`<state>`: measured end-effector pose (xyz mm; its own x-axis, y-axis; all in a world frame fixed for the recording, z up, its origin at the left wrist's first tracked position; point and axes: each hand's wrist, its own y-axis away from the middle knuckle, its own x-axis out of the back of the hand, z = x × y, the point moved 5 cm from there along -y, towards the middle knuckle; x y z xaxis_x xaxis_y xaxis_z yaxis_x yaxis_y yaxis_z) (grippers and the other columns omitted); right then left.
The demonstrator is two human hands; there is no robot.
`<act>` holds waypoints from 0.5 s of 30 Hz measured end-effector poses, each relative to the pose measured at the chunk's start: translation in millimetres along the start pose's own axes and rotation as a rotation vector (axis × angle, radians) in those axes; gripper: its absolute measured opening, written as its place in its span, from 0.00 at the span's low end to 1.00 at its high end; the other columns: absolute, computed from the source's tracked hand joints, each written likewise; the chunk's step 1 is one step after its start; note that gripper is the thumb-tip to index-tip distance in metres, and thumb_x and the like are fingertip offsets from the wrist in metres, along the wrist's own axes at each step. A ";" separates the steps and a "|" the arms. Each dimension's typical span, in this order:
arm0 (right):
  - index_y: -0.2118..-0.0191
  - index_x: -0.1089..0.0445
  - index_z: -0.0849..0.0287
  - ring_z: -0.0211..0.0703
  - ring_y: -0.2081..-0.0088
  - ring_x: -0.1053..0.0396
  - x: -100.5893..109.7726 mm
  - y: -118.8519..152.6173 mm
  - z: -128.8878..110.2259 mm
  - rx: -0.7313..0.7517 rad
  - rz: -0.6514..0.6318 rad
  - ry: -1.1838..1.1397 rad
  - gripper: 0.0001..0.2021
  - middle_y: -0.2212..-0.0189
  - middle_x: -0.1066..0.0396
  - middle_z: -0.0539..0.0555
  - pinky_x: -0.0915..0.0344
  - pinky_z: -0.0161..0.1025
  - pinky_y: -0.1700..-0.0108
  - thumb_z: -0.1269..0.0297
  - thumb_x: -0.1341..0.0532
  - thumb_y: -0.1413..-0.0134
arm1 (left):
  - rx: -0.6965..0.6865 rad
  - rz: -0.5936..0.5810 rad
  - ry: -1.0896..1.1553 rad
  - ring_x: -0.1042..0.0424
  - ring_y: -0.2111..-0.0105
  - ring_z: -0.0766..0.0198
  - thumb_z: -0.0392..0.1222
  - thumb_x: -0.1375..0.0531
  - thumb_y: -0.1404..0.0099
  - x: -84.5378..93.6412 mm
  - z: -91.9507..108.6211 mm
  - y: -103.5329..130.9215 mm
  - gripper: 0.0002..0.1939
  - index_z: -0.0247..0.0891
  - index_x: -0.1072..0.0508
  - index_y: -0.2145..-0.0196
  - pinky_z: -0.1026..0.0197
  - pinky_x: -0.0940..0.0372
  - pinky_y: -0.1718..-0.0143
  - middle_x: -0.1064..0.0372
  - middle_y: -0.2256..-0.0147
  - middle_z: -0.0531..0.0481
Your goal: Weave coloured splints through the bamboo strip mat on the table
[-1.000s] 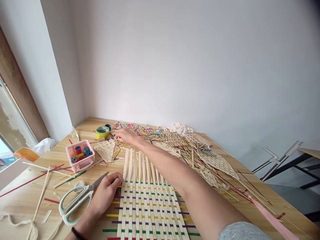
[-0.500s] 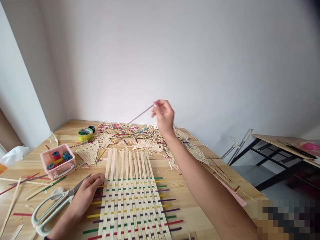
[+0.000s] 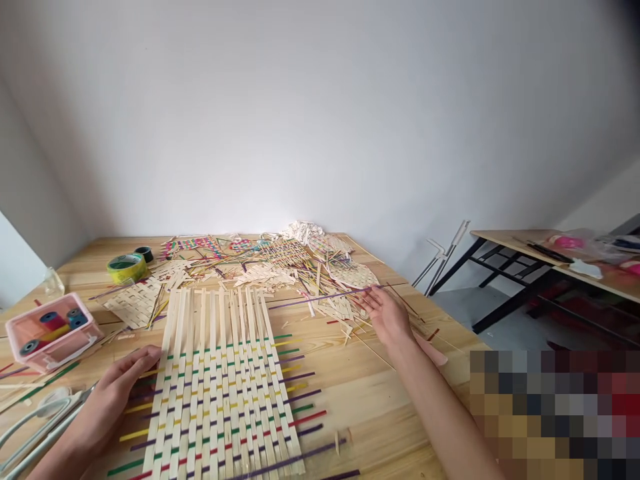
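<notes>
In front of me lies a woven mat (image 3: 220,393) of pale flat strips crossed by green, yellow, purple and red ones. The upper ends of the pale strips are unwoven, and coloured ends stick out at both sides. My left hand (image 3: 125,381) is closed at the mat's left edge, thumb and fingers together on it. To the right, my right hand (image 3: 387,313) pinches one end of a thin purple strip (image 3: 315,299). The strip's other end reaches left, close to the unwoven pale strips. Scissors (image 3: 47,423) with pale handles lie partly behind my left forearm.
A pink box (image 3: 53,330) of thread spools stands at the left, with yellow tape (image 3: 127,268) behind it. Loose strips and woven pieces (image 3: 285,253) cover the table's back. Beyond the right edge is another table (image 3: 530,248).
My right hand has come down and to the right with the purple strip, from raised above the table. My left hand stays at the mat's edge. The view has shifted right.
</notes>
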<state>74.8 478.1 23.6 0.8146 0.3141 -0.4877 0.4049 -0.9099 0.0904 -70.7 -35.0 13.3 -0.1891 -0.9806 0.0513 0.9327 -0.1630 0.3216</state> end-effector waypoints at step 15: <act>0.67 0.29 0.60 0.40 0.67 0.23 16.6 5.4 -4.9 0.055 -0.038 -0.011 0.13 0.69 0.24 0.52 0.20 0.38 0.63 0.67 0.26 0.57 | 0.270 0.139 -0.006 0.27 0.82 0.59 0.39 0.19 0.83 -9.4 -0.6 6.5 0.41 0.45 0.26 0.65 0.64 0.33 0.87 0.27 0.78 0.60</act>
<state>92.5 479.6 20.3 0.7944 0.3458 -0.4993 0.4118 -0.9110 0.0242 -62.7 -26.9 14.4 -0.0678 -0.9907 0.1182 0.8348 0.0085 0.5504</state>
